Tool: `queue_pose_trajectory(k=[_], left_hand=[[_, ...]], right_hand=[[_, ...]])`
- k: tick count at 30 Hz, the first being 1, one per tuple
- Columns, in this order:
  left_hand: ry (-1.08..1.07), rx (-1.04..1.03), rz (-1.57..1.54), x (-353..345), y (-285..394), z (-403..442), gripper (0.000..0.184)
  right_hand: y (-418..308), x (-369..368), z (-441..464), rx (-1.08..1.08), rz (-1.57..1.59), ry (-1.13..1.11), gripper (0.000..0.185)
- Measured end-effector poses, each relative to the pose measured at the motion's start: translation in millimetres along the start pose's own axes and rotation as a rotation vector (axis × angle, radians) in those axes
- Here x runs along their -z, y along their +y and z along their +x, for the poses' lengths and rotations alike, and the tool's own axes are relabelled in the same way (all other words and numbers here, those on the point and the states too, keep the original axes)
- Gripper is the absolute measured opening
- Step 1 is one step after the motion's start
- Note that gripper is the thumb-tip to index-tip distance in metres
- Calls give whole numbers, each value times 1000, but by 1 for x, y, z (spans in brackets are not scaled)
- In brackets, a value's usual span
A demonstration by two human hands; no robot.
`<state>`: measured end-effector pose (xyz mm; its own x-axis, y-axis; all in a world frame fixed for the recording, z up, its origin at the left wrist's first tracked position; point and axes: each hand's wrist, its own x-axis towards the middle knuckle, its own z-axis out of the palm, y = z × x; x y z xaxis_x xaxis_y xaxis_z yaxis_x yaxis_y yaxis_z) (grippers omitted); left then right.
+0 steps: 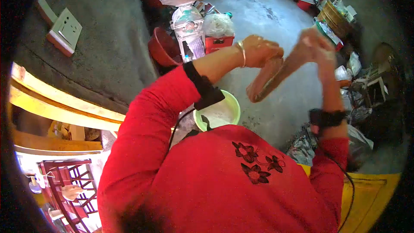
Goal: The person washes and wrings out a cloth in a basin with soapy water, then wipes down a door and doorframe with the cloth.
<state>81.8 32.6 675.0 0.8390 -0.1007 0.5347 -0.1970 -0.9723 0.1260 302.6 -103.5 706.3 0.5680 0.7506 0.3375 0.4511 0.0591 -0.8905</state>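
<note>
Fingers of the bare left hand [261, 51] are gripping, and those of the blurred right hand [318, 45] apparently pinching, one long, limp, brown strip [276, 77], material unclear; it is hanging between them, fold nearer the left, longer run slanting up rightward.

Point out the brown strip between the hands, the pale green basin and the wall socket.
Brown strip [266, 74], head view: stretch above its lower bend.
Pale green basin [236, 108], head view: wall, on the picture's right.
Wall socket [69, 30], head view: front plate.
</note>
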Motion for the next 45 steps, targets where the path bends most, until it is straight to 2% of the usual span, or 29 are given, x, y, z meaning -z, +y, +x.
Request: queue_pose_trajectory(k=[1,2,4,6,7,8,10,11,14,16,17,18,19,20,23,25,26,29,32,34,36,38,41,44,45], left_hand=[[24,-25,30,9,3,12,38],[47,-54,53,18,6,24,37],[99,-110,103,35,9,48,34],[164,-57,198,47,9,70,33],[195,-28,246,52,7,78,32],[201,53,321,59,3,83,32],[208,218,472,70,-10,91,32],[191,311,424,71,-26,93,31],[135,606,372,72,-74,72,26],[151,633,346,51,-129,31,36],[108,658,277,43,-142,9,31],[59,677,213,29,-151,-12,25],[-6,662,117,13,-159,-33,29],[-55,591,-48,-9,-164,-56,36],[-112,393,-664,-84,-157,-105,59],[63,567,-1240,-102,-104,-100,81],[36,594,-1434,-84,-73,-84,92],[230,631,-1494,-64,-51,-69,97],[174,573,-1609,-85,-66,-77,88],[131,627,-1606,-97,-72,-85,80],[178,617,-1633,-96,-61,-80,69],[323,551,-1690,-96,-44,-73,57],[433,807,-1577,-95,-28,-68,48],[453,930,-1810,-102,-43,-84,53],[426,918,-1815,-106,-46,-89,52]], right_hand=[[-17,-22,-23,-25,86,-141,30],[1,-39,-25,-70,263,-229,28],[103,-65,-5,-164,377,-331,31],[61,-94,-44,-125,502,-283,36],[92,-103,-40,-128,516,-444,41],[121,-113,-35,-132,528,-607,46],[114,-118,-48,-177,680,-607,46],[106,-120,-54,-202,757,-605,47],[70,-110,-43,-344,1147,-952,43],[56,-105,-49,-540,1175,-765,41],[52,-103,-51,-631,1191,-666,40],[54,-100,-51,-536,1074,-632,39],[58,-99,-50,-444,962,-589,37],[59,-101,-49,-355,853,-537,36],[22,-101,-42,-317,940,-525,32],[1,-107,-35,-350,1013,-434,31],[-5,-110,-31,-367,1040,-394,31],[1,-119,-20,-451,1130,-472,31],[5,-125,-19,-472,1133,-456,31],[3,-129,-17,-382,890,-432,34],[-6,-130,-15,-272,609,-425,35],[-18,-131,-13,-148,293,-444,34],[-13,-138,-10,76,-79,-497,33],[4,-137,14,584,-705,-817,36],[7,-131,8,462,-459,-820,36]])
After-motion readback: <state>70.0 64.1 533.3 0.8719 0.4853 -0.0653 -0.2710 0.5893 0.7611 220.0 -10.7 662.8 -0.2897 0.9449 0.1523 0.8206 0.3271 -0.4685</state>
